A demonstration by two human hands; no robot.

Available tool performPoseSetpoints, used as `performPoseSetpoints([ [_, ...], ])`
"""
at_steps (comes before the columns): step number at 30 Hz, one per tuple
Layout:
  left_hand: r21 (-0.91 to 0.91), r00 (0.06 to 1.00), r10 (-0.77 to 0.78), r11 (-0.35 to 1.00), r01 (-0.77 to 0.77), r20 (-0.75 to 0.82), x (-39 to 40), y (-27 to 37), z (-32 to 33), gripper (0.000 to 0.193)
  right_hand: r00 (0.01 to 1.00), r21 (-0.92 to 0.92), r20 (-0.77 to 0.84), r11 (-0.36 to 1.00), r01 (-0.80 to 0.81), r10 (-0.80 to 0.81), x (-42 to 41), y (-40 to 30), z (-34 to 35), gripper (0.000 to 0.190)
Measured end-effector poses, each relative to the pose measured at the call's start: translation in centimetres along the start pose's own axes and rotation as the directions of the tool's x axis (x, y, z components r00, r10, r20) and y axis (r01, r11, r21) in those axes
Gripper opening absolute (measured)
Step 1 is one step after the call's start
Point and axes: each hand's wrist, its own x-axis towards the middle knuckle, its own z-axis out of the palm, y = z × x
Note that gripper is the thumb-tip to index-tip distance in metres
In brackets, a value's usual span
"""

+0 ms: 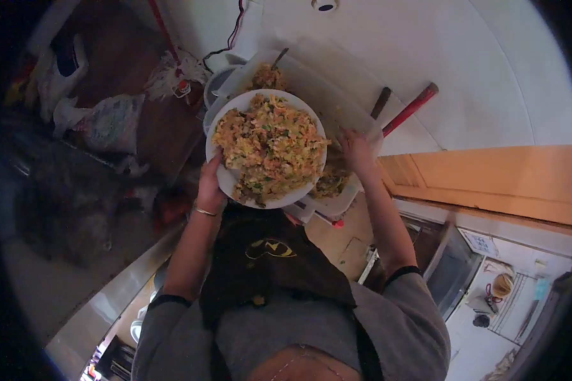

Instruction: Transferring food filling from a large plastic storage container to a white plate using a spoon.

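Observation:
My left hand [210,183] grips the left rim of a round white plate [228,177], with the thumb over its edge. A large heap of chopped, mixed food [271,143] with green and orange bits covers most of the plate. Beneath and behind it stands a big translucent plastic bin [314,78]. More of the mixture [267,77] lies at the bin's far end, where a utensil handle [280,58] sticks up. My right hand [355,146] is at the bin's right side, fingers reaching inside; whether they hold anything is hidden.
A red-handled tool [412,108] and a dark handle [381,102] lean by the white wall right of the bin. Buckets [219,83] stand behind left, near a mop head [178,74]. Plastic bags [109,124] lie farther left. An orange wooden panel [486,183] is at right.

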Motion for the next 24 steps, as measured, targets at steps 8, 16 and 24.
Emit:
performPoseSetpoints([
  [8, 0.021, 0.999, -0.011, 1.0, 0.01, 0.036, 1.0, -0.4, -1.6, 0.04, 0.971, 0.758, 0.018, 0.63, -0.168, 0.237, 0.6, -8.0, 1.3, 0.044],
  [16, 0.043, 0.997, -0.018, 0.999, 0.015, 0.07, 0.5, 0.1, -1.1, 0.04, 0.752, 0.725, 0.655, -0.223, -0.652, -0.071, 4.1, -6.6, 1.4, 0.044],
  [24, -0.065, 0.987, 0.021, 0.998, -0.011, 0.158, -0.1, 1.2, -0.4, 0.051, 0.716, 0.694, 0.698, -0.248, -0.676, -0.002, 0.2, -8.0, 1.9, 0.043],
])
